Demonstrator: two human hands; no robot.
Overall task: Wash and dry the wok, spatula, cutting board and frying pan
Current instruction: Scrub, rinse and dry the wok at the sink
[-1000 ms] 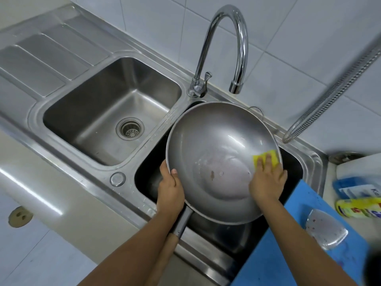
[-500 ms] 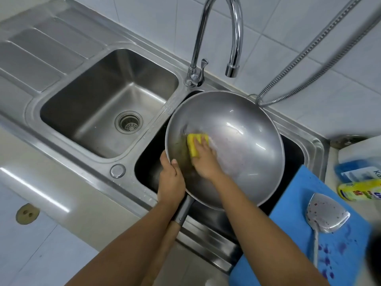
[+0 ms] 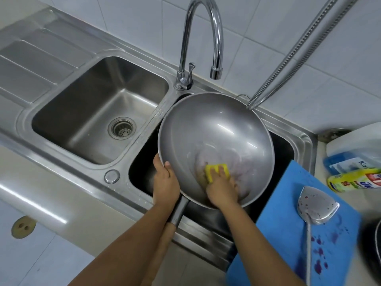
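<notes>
The frying pan (image 3: 373, 244) is cut by the right edge and blurred; the wok (image 3: 222, 129) hides the right basin.

Sponge moves to the near side of the wok

I see my right hand (image 3: 221, 187) bring the yellow sponge (image 3: 216, 171) from the wok's (image 3: 216, 129) far right rim, across its left wall, down to the near bottom, leaving soapy smears there.

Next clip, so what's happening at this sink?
A person is scrubbing a wok held over the right sink basin. The left hand grips its rim near the handle; the right hand presses a yellow sponge inside. The faucet isn't running. A stained spatula lies on the blue cutting board, both unwashed.
</notes>
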